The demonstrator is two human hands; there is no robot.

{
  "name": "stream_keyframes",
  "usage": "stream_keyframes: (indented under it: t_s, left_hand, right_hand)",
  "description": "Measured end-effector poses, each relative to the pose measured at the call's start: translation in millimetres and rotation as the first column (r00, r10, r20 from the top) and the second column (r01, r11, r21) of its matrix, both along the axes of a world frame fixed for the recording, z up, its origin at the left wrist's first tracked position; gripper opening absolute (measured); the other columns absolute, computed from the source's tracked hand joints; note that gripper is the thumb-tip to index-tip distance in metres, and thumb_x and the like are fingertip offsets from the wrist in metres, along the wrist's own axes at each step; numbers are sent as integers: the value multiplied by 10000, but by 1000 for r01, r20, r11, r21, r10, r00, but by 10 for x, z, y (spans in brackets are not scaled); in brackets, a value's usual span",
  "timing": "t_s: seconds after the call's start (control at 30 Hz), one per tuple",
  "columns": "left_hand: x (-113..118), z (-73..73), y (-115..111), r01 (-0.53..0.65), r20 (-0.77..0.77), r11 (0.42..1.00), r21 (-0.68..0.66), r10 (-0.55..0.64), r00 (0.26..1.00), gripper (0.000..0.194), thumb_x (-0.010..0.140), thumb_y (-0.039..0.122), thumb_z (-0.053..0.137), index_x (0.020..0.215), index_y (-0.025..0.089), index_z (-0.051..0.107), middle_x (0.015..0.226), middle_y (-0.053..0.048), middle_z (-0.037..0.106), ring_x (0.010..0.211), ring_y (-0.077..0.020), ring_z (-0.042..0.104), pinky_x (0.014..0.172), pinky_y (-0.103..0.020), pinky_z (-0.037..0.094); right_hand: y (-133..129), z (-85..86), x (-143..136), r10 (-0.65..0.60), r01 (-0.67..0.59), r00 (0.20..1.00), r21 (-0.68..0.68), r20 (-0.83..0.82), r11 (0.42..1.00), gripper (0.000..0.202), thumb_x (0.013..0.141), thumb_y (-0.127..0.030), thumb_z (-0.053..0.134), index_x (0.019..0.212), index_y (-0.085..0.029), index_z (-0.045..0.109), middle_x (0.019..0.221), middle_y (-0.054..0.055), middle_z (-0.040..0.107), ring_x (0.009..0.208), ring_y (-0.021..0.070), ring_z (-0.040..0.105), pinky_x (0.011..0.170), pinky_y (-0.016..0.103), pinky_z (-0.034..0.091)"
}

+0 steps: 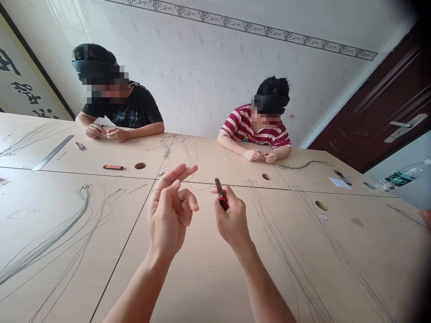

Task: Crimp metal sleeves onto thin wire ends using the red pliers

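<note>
I am holding up my left hand [171, 202], loose and holding nothing, fingers half curled. My right hand [230, 215] is gripping small pliers [221, 194] with red handles and a dark metal tip, raised over the smooth tan wooden table [208, 278]. Thin shiny wires [50, 237] are lying in long curves.

The pliers [221, 194] sit mid-frame in the right hand [232, 222], with the left hand [170, 211] just left; wires [50, 237] lie lower left on the table [202, 278].
</note>
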State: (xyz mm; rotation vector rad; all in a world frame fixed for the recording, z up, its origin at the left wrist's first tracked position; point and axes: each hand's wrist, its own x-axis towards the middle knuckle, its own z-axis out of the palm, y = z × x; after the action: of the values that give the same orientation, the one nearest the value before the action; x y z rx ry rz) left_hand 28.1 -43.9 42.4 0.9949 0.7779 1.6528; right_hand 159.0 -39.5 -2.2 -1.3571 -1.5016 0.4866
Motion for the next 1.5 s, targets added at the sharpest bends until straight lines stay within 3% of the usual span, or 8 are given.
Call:
stream_keyframes:
  t_s: [0.2, 0.37, 0.47, 0.73, 1.03, 1.17, 1.3, 1.5]
  left_hand:
    - [-55, -87, 60, 135, -608, 987, -92, -163, 777, 293, 908, 422, 540, 748, 186, 607, 533, 51, 426, 421, -66, 280, 401, -223, 249]
    - [34, -153, 47, 89, -651, 996, 6, -64, 756, 487, 889, 411, 570, 578, 202, 259, 542, 68, 169, 517, -89, 149, 453, -253, 136]
    - [62, -195, 74, 143, -627, 989, -28, -129, 768, 558, 861, 401, 605, 586, 209, 159, 567, 65, 127, 535, -93, 128, 465, -262, 121]
    - [-77, -250, 191, 214, -699, 959, -187, -283, 657, 257, 906, 423, 518, 806, 199, 595, 561, 62, 311, 471, -97, 223, 429, -231, 167]
    - [-97, -268, 157, 69, -759, 981, -179, -183, 625, 302, 886, 448, 550, 712, 203, 583, 554, -1, 569, 553, -162, 533, 456, -228, 307]
    - [-60, -311, 310, -55, -586, 995, -88, -7, 811, 280, 851, 442, 628, 799, 171, 671, 764, -59, 705, 757, -185, 647, 654, -272, 474]
    - [28, -315, 376, 17, -47, 995, -96, -22, 999, 232, 809, 366, 714, 906, 158, 679, 1026, -81, 721, 1023, -188, 663, 932, -326, 496]
    - [141, -230, 272, 260, 468, 948, -182, -149, 871, 131, 862, 297, 672, 872, 166, 666, 1072, -42, 703, 1023, -144, 671, 919, -260, 532]
  right_hand:
    - [13, -10, 10, -5, 5, 1000, 16, 6, 1000, 133, 817, -197, 425, 872, -218, 544, 560, -72, 375, 465, 120, 313, 477, 224, 282]
    - [23, -9, 13, -13, 13, 1000, 11, 22, 1000, 64, 828, -216, 444, 787, -223, 493, 555, -68, 362, 496, 128, 330, 480, 218, 276]
    - [25, -9, 14, 12, -12, 1000, 26, 21, 1000, 114, 867, -254, 452, 759, -222, 466, 572, -56, 405, 516, 129, 348, 498, 220, 299]
    - [46, -39, 14, -25, 19, 996, 66, 88, 998, 119, 840, -174, 429, 871, -211, 538, 698, 0, 583, 545, 142, 468, 575, 247, 379]
    - [33, -60, 1, -30, 25, 996, 69, 81, 997, 132, 850, -181, 422, 880, -206, 547, 692, 0, 587, 558, 144, 483, 582, 253, 392]
    - [32, -74, -39, -18, 13, 996, 58, 88, 998, 128, 841, -162, 424, 865, -207, 541, 686, 1, 585, 560, 147, 496, 577, 254, 393]
    - [43, -77, -59, -3, 0, 998, 62, 59, 998, 125, 832, -155, 433, 862, -207, 542, 728, 14, 621, 636, 162, 561, 621, 261, 416]
    - [58, -72, -61, 23, -23, 1000, 22, -14, 1000, 116, 823, -183, 433, 862, -216, 537, 650, -17, 563, 587, 159, 526, 548, 241, 371]
